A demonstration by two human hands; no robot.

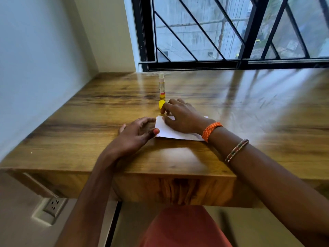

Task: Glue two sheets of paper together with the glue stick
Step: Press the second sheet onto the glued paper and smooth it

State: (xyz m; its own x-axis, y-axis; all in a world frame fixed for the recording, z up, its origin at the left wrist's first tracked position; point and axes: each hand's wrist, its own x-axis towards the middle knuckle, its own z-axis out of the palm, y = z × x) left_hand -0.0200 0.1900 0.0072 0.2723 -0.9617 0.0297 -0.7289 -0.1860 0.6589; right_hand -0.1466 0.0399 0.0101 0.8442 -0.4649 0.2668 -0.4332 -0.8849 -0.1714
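White paper [170, 132] lies on the wooden desk [89, 122] in front of me; how many sheets it holds cannot be told. My right hand [181, 116] rests on top of the paper, fingers spread and reaching toward the far-left corner. My left hand [137, 134] sits at the paper's left edge with loosely curled fingers, thumb tip touching the edge. The uncapped glue stick [161, 85] stands upright beyond the paper. Its yellow cap [161, 104] lies on the desk just left of my right fingertips.
A wall runs along the desk's left side. A barred window [213, 32] stands behind the desk. The desk's front edge [160, 173] is close to my lap. A wall socket [54, 205] sits low on the left, under the desk.
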